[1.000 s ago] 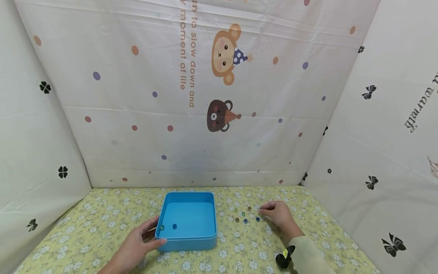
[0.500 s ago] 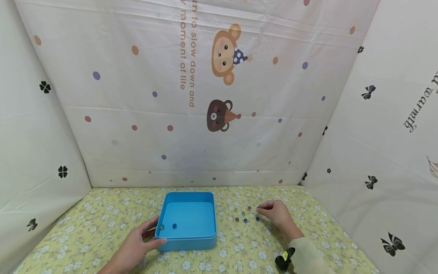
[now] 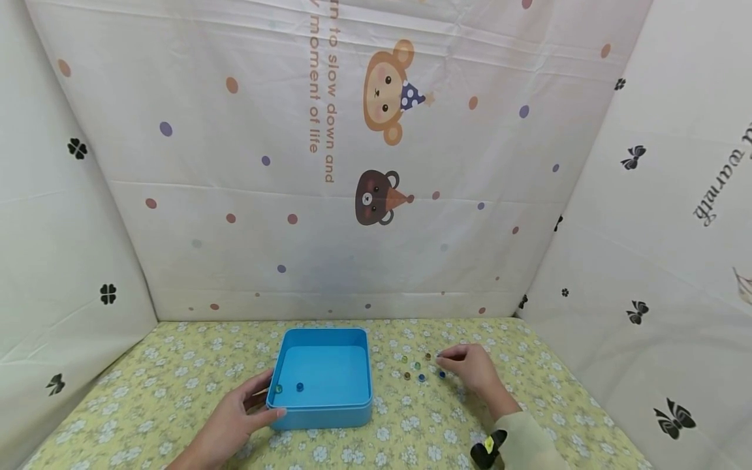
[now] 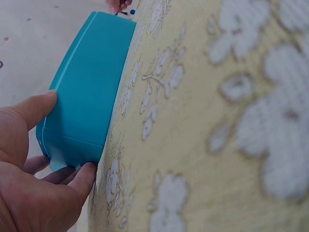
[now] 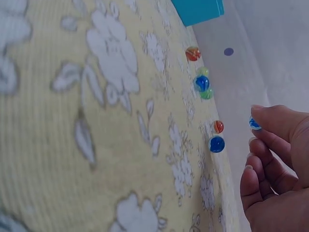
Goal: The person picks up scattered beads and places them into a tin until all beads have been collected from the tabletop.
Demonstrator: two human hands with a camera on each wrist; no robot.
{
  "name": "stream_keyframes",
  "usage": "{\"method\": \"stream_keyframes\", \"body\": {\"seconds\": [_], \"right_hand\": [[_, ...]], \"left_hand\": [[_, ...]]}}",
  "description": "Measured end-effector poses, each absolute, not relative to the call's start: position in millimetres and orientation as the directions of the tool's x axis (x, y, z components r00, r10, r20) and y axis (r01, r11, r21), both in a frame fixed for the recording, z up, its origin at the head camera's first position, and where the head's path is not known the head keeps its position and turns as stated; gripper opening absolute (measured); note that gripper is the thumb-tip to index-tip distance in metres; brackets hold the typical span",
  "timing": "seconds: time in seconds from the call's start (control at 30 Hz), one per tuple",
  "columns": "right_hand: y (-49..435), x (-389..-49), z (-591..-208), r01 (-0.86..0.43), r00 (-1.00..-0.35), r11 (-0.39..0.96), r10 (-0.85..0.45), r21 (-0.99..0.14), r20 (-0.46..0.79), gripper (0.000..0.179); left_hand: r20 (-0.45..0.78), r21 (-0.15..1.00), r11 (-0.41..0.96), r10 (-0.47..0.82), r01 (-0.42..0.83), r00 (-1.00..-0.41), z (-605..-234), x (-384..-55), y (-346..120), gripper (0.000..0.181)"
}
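My left hand grips the near left corner of an open square blue box, thumb on the front wall and fingers around the left side, as the left wrist view also shows. Inside the box lie a green marble and a blue marble. Over at the right, my right hand pinches a blue and white marble between thumb and forefinger. Just left of that hand, a dark blue marble and an orange marble rest on the cloth.
More loose marbles, among them a green one, a second orange one and a blue one, lie between box and right hand. A yellow flowered cloth covers the table. Printed white sheets close off the back and sides.
The right hand has shifted a little to the left, pinched marble included, toward the loose marbles. The left hand and the box have stayed in place.
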State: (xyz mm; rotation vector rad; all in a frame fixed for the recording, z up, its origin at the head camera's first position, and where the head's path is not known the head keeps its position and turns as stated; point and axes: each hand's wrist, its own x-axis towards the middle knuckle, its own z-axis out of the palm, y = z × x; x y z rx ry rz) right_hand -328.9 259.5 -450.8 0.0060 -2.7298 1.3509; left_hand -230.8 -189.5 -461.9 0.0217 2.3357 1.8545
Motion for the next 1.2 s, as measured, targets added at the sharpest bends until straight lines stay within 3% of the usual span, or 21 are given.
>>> {"method": "stream_keyframes", "body": {"seconds": [1.2], "right_hand": [[227, -301, -425, -0.1, -0.995, 0.442, -0.043, -0.892, 0.09, 0.027]], "left_hand": [[-0.113, 0.966, 0.244, 0.103, -0.085, -0.988, -462, -230, -190, 0.085]]}}
